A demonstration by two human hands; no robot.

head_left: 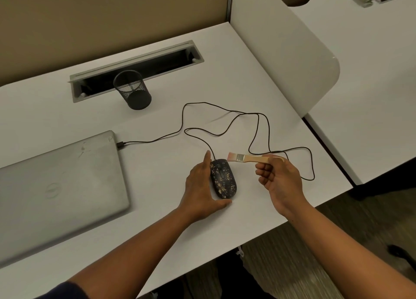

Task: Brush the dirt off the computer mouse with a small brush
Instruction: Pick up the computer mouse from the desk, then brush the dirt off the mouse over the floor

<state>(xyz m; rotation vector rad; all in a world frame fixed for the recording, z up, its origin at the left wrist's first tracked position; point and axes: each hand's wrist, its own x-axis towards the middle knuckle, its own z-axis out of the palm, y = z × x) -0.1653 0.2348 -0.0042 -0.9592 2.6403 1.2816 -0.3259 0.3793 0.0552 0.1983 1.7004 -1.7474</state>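
Now the mouse (pixel 223 179) is steadied by the open left hand (pixel 202 190); the brush (pixel 245 158) is pinched in the right hand (pixel 280 181), bristles poised just beyond the mouse's far end.

**Colours and patterns on the counter**

The counter (pixel 157 186) is plain white. The mouse (pixel 223 179) is black, speckled all over with pale tan flecks. Its cable (pixel 267 127) is thin and black. At 1 o'clock from the mouse, the brush (pixel 245 158) has a light wooden handle, a silver metal band and pinkish bristles. At 9 o'clock lies a dull silver-grey laptop (pixel 60 190). At 11 o'clock stands a black mesh pen cup (pixel 133 90). The partition (pixel 90 17) behind is beige-tan. The floor (pixel 304 253) is streaky brown.
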